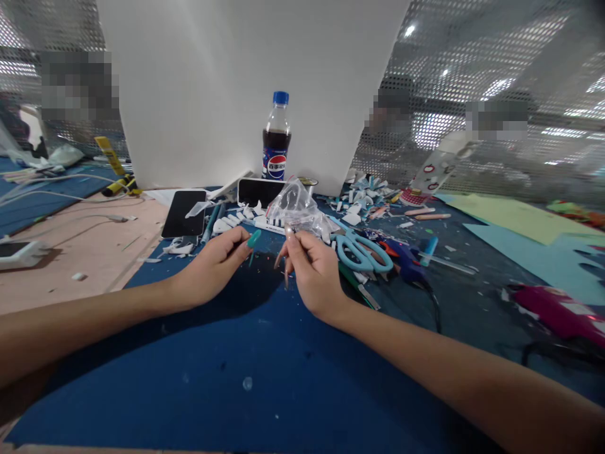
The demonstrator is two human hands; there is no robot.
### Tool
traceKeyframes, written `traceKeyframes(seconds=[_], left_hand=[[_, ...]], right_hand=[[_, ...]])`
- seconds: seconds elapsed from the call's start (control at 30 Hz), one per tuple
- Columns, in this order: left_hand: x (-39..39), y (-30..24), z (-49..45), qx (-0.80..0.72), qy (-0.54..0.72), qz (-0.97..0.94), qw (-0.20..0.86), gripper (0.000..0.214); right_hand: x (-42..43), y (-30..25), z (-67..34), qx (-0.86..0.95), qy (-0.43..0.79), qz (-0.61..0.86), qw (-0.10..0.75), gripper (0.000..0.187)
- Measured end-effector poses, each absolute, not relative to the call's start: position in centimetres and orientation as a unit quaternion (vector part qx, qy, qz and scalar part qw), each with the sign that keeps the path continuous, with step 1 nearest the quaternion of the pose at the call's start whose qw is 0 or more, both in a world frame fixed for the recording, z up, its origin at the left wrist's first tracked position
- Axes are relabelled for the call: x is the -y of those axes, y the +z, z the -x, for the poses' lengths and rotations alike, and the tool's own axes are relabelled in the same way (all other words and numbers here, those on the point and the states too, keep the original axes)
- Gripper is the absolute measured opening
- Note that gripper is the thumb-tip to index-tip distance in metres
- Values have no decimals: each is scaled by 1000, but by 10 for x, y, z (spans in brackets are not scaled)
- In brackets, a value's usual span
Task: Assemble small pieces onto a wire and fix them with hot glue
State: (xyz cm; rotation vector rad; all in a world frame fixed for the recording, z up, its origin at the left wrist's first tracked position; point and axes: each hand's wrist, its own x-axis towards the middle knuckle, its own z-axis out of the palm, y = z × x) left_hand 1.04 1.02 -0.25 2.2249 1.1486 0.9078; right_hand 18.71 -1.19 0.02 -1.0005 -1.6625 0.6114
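Note:
My left hand (pixel 215 261) hovers low over the blue mat (pixel 255 353) with its fingers curled and pinched; a long teal nail shows at the fingertip, and I cannot make out anything in the pinch. My right hand (pixel 312 268) is closed in a pinch on the lower edge of a clear plastic bag (pixel 295 205) that rises behind the fingers. The two hands sit close together, a few centimetres apart. Light blue scissors (pixel 362 249) lie just right of my right hand.
A cola bottle (pixel 276 140) stands at the back by a white board (pixel 227 88). A dark phone (pixel 183 213) lies flat to the left. White paper scraps (pixel 236 221), a blue glue gun (pixel 404 258), a magenta tool (pixel 558 312) and coloured paper sheets (pixel 520 227) surround the hands.

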Motion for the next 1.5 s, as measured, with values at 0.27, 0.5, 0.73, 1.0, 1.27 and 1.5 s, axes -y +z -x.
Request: traceKeyframes(seconds=[0.27,0.5,0.73,1.0,1.27,1.5], left_hand=[[-5,2,-19,-434,355,-585,586,17],[-5,8,-19,-413,319,-636,569,21],[-6,6,-17,-384,322,-604,620,17],[-5,3,-16,-364,341,-520,694,17],[-6,1,-15,-338,347,-529,697,15],[-6,1,-16,-324,349,-540,693,15]], right_hand=[[18,0,-188,773,126,379,493,31],[18,0,-187,769,113,391,493,25],[17,-2,-187,781,91,382,485,20],[16,-3,-187,797,80,350,486,21],[17,-2,-186,806,67,357,468,21],[17,-2,-187,805,72,361,466,21]])
